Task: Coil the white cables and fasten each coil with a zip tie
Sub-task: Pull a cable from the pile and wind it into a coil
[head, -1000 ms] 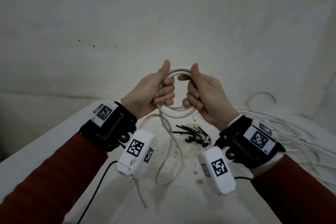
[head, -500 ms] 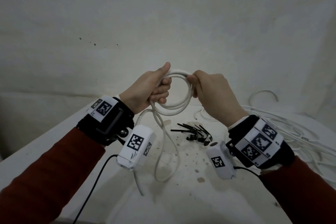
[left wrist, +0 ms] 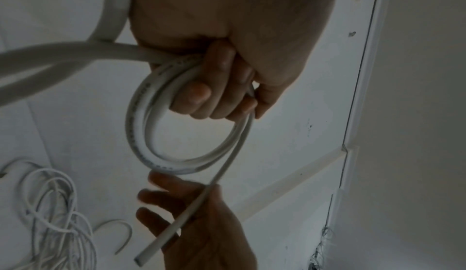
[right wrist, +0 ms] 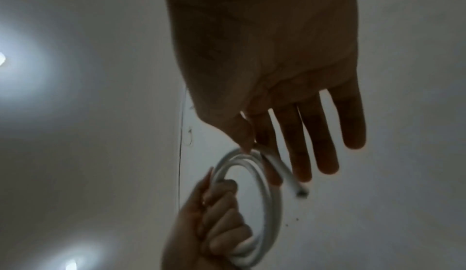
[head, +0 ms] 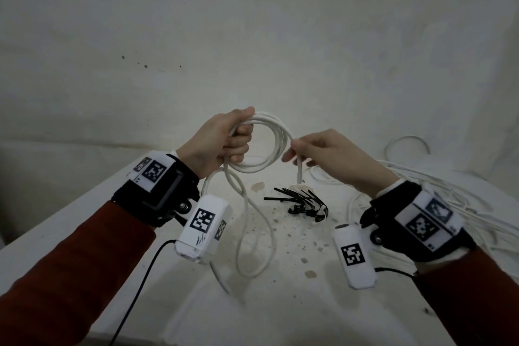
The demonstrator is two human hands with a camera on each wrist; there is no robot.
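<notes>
My left hand [head: 238,143] is raised above the table and grips the left side of a small coil of white cable [head: 276,132], fingers curled through the ring [left wrist: 141,134]. At the coil's right edge my right hand [head: 295,149] pinches the short free end of the cable [head: 300,174] between thumb and forefinger, while its other fingers [right wrist: 325,150] stay straight. The rest of the same cable hangs below the left hand in a long loop [head: 252,233] down to the table. A bunch of black zip ties [head: 300,201] lies on the table under the hands.
A tangled pile of more white cables [head: 449,191] lies on the table at the right, also in the left wrist view [left wrist: 55,214]. The white table top [head: 280,303] is speckled with stains. A pale wall [head: 252,36] stands close behind.
My right hand has let go of the coil's right side, turned palm down and moved slightly right; it now pinches the free end, which sticks down out of the coil. The left hand keeps its grip.
</notes>
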